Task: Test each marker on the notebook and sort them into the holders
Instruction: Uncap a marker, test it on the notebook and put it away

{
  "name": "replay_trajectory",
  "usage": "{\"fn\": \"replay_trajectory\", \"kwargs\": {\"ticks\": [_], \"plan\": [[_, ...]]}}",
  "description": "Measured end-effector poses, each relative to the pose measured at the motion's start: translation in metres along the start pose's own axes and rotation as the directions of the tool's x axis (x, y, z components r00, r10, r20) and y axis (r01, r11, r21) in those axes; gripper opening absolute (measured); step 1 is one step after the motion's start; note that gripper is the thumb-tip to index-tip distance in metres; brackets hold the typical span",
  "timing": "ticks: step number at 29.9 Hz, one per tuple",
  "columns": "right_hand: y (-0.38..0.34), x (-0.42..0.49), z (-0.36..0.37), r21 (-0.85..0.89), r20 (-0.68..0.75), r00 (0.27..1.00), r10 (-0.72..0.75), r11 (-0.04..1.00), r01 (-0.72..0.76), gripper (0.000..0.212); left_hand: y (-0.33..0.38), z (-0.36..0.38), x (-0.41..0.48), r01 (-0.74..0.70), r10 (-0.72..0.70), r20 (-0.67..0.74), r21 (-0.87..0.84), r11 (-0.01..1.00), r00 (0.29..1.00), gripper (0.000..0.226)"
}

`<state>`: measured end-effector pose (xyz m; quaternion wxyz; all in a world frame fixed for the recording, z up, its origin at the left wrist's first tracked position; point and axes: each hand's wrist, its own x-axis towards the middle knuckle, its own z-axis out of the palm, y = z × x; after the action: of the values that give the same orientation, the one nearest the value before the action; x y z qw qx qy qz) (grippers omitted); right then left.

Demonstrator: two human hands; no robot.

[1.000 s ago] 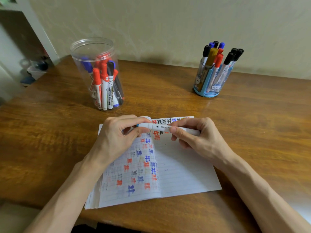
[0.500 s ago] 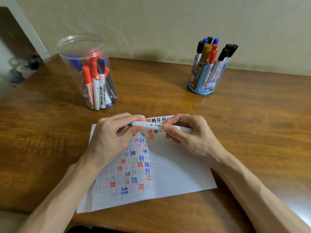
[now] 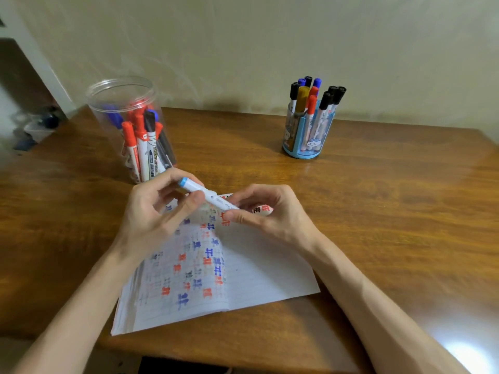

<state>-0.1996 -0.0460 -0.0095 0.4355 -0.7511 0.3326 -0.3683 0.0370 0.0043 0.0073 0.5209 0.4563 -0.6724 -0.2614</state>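
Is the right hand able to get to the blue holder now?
Likely yes: only bare table lies between the right hand and the blue holder, though it grips the marker with the left hand.

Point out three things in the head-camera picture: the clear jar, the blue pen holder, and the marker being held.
clear jar [image 3: 152, 102], head view, upper right wall just below the rim.
blue pen holder [image 3: 301, 154], head view, front of the blue base.
marker [image 3: 210, 196], head view, middle of the white barrel.
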Motion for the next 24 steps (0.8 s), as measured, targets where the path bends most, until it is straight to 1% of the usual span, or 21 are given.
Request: {"fn": "replay_trajectory", "kwargs": {"ticks": [2, 3, 6, 8, 11, 14, 18, 22, 24], "plan": [[-0.005, -0.001, 0.007, -0.022, 0.045, 0.999, 0.000, 1.000, 0.001, 0.020, 0.010, -0.005, -0.002, -0.014, 0.013, -0.042, -0.017, 1.000, 0.999, 0.027], [-0.008, -0.001, 0.011, -0.043, 0.073, 0.997, -0.003, 0.999, 0.006, 0.019, 0.015, -0.009, -0.003, -0.025, 0.024, -0.070, -0.013, 1.000, 0.997, 0.028], [-0.020, 0.000, 0.020, -0.176, 0.165, 0.986, -0.024, 0.983, 0.053, 0.021, 0.029, -0.031, -0.015, -0.043, 0.040, -0.143, -0.019, 0.999, 0.989, 0.015], [-0.029, 0.003, 0.027, -0.272, 0.226, 0.973, -0.043, 0.957, 0.105, 0.024, 0.038, -0.051, -0.027, -0.028, 0.034, -0.188, 0.032, 0.999, 0.982, 0.016], [-0.042, 0.007, 0.040, -0.326, 0.310, 0.948, -0.078, 0.928, 0.183, 0.025, 0.050, -0.082, -0.054, 0.018, 0.018, -0.254, 0.136, 0.991, 0.967, 0.021], [-0.053, 0.012, 0.060, -0.319, 0.389, 0.917, -0.090, 0.920, 0.226, 0.026, 0.059, -0.112, -0.089, 0.062, -0.002, -0.322, 0.176, 0.983, 0.947, 0.030], [-0.064, 0.021, 0.100, -0.257, 0.443, 0.884, -0.151, 0.923, 0.287, 0.023, 0.067, -0.145, -0.145, 0.170, -0.069, -0.391, 0.231, 0.958, 0.918, 0.027], [-0.081, 0.031, 0.152, -0.142, 0.507, 0.819, -0.270, 0.911, 0.388, 0.022, 0.070, -0.163, -0.199, 0.285, -0.152, -0.477, 0.220, 0.933, 0.866, 0.024], [-0.090, 0.033, 0.174, -0.098, 0.535, 0.782, -0.320, 0.896, 0.433, 0.022, 0.067, -0.169, -0.222, 0.325, -0.192, -0.477, 0.214, 0.921, 0.858, 0.024]]}}
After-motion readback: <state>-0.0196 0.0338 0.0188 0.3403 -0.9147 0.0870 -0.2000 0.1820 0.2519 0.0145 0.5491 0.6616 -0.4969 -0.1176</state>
